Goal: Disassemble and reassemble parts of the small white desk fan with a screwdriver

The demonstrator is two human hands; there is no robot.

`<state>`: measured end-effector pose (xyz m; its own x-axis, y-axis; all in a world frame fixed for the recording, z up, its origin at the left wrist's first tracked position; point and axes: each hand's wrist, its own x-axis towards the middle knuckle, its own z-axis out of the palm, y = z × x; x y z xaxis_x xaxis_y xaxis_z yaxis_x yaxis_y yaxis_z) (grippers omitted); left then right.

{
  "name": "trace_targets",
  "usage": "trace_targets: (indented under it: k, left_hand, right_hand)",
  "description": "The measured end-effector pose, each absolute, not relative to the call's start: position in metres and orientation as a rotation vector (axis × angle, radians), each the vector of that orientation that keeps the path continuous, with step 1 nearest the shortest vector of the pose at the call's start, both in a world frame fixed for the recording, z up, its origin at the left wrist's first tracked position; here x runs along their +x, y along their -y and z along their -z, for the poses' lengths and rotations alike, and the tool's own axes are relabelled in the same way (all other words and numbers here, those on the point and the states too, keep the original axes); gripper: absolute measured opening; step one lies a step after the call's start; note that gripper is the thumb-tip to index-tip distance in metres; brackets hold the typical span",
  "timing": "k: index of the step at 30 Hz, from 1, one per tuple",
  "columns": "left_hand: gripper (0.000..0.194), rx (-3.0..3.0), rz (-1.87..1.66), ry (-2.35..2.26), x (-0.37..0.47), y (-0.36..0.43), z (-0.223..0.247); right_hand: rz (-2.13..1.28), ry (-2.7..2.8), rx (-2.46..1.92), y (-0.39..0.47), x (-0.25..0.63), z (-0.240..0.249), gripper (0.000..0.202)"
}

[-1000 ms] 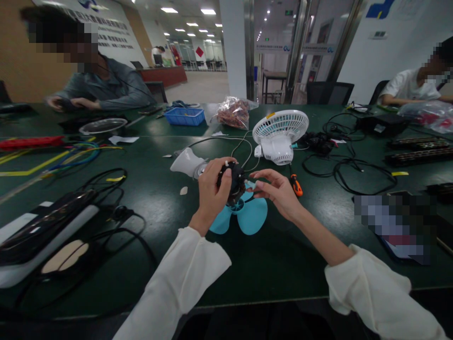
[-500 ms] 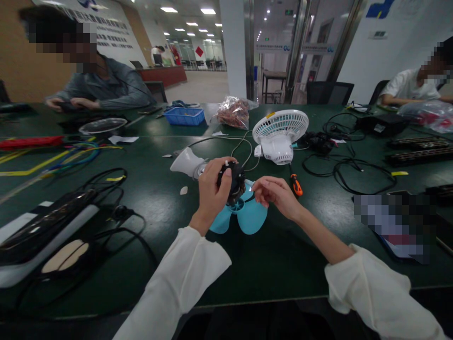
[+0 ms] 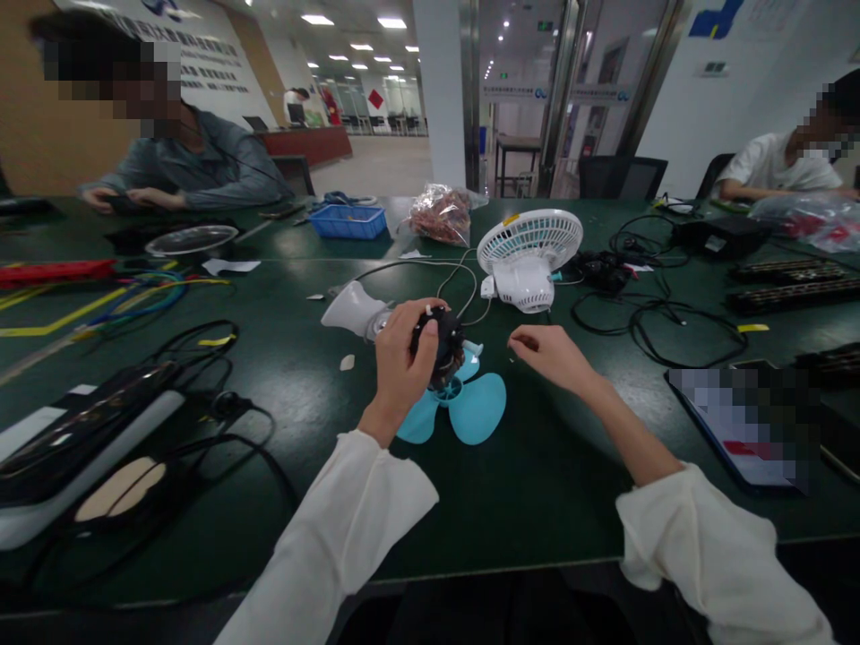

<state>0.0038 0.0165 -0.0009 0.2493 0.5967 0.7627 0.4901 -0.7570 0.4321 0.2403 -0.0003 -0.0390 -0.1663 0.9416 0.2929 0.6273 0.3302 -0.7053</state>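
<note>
My left hand (image 3: 403, 349) is wrapped round a black fan motor (image 3: 443, 345), which is tilted above the table. The light-blue fan blades (image 3: 478, 408) sit just below the motor, and a blue knob-like piece (image 3: 473, 350) shows beside it. Behind my left hand lies a white cone-shaped fan base (image 3: 355, 307). My right hand (image 3: 552, 356) is held apart from the motor to its right, fingers curled and pinched. Whatever they hold is too small or hidden to make out. The orange screwdriver's handle is hidden behind this hand.
A white fan housing with its grille (image 3: 530, 260) stands beyond my hands. Farther back are a blue basket (image 3: 349, 224) and a clear bag of reddish-brown material (image 3: 440, 215). Black cables (image 3: 672, 331) and a phone (image 3: 739, 430) lie rightward; a power strip (image 3: 87, 430) lies left. Two people sit opposite.
My right hand has moved right, away from the motor and blades, and now covers the screwdriver's handle. My left hand keeps its hold on the motor.
</note>
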Motion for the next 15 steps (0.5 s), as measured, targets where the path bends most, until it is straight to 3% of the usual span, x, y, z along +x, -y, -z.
trace_targets:
  k: [4,15]
  left_hand:
    - [0.033,2.392,-1.526,-1.07,0.004,-0.016,0.001]
    - [0.03,2.398,-1.533,-1.013,0.004,-0.015,-0.001]
  right_hand:
    - [-0.253,2.146,-1.659,-0.002,0.247,0.05,0.018]
    - [-0.276,2.243,-1.626,-0.006,0.246,0.058,0.015]
